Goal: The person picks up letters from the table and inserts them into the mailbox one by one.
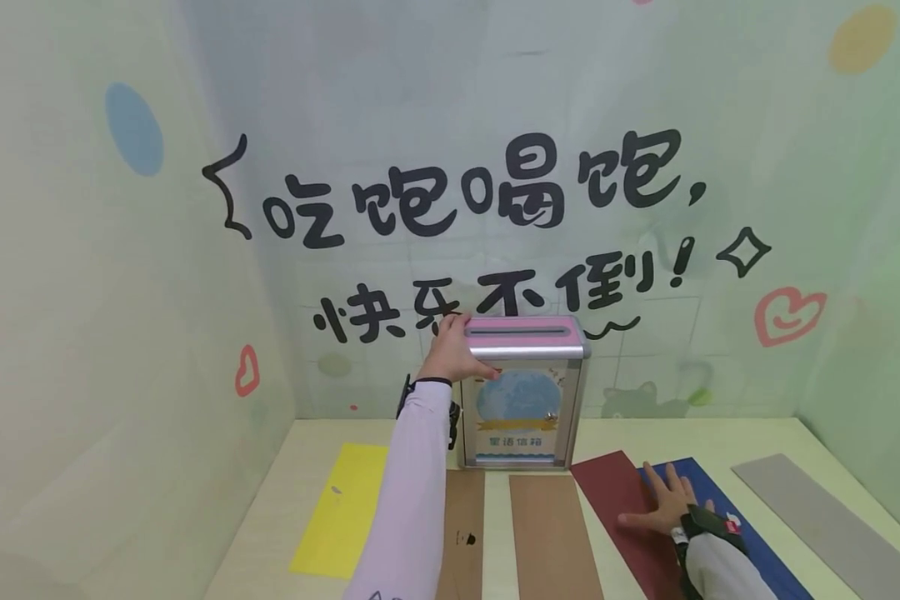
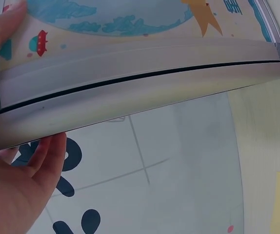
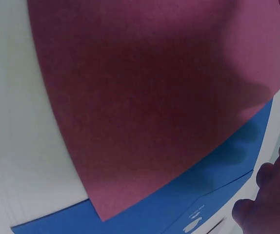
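Observation:
A letter box (image 1: 521, 417) with a pink slotted top and a clear front stands upright at the back. My left hand (image 1: 450, 354) grips its upper left corner, thumb on the front. In the left wrist view, the thumb and fingers of my left hand (image 2: 25, 185) lie on either side of the box's silvery edge (image 2: 145, 90). My right hand (image 1: 667, 504), fingers spread, is over a dark red envelope (image 1: 611, 483) and a blue one (image 1: 742, 517); contact is unclear. The right wrist view shows red paper (image 3: 130, 107) overlapping blue (image 3: 140, 217), my right hand (image 3: 274, 195) at the edge.
A yellow sheet (image 1: 330, 508) lies on the left of the table. Two brown envelopes (image 1: 462, 525) (image 1: 557, 533) lie in front of the box, and a grey one (image 1: 825, 517) at the right. Walls (image 1: 390, 67) with black lettering enclose the back and sides.

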`<state>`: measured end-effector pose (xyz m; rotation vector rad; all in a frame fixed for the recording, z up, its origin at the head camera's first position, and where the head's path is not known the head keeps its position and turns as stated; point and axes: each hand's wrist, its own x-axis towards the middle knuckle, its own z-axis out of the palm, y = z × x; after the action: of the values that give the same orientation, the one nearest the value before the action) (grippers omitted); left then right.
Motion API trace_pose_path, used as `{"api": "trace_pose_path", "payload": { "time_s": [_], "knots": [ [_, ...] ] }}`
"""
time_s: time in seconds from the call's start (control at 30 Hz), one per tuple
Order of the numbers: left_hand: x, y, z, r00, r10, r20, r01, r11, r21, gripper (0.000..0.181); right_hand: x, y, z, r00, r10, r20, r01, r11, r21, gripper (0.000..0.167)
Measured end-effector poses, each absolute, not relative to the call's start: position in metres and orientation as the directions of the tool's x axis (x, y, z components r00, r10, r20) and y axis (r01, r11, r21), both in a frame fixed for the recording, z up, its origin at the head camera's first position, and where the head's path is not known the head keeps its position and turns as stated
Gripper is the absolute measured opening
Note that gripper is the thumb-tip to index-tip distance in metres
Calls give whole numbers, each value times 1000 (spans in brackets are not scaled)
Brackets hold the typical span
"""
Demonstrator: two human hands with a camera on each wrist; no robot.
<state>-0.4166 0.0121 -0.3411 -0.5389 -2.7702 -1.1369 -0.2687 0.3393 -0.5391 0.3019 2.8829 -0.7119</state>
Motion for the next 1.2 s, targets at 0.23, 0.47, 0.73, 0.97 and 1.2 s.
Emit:
{"api": "trace_pose_path", "payload": {
  "time_s": [0.23,0.47,0.73,0.97,1.2],
  "knots": [
    [-420,12,-344,-934,277,224,354,648,674,109,-266,332,-544,-963,175,-207,248,877,-412,123],
    [-424,12,-344,-932,271,239,361,654,665,109,-259,321,-529,-958,166,-232,248,889,-385,117],
    [-420,12,-347,-936,265,231,350,638,686,109,-261,321,-541,-951,174,-254,260,896,-360,119],
    [-419,12,-348,-938,261,227,344,641,686,109,-269,330,-560,-961,162,-224,237,901,-363,121],
    [-417,11,-343,-936,258,241,352,626,696,109,-275,332,-559,-956,163,-243,243,904,-351,122]
  ]
}}
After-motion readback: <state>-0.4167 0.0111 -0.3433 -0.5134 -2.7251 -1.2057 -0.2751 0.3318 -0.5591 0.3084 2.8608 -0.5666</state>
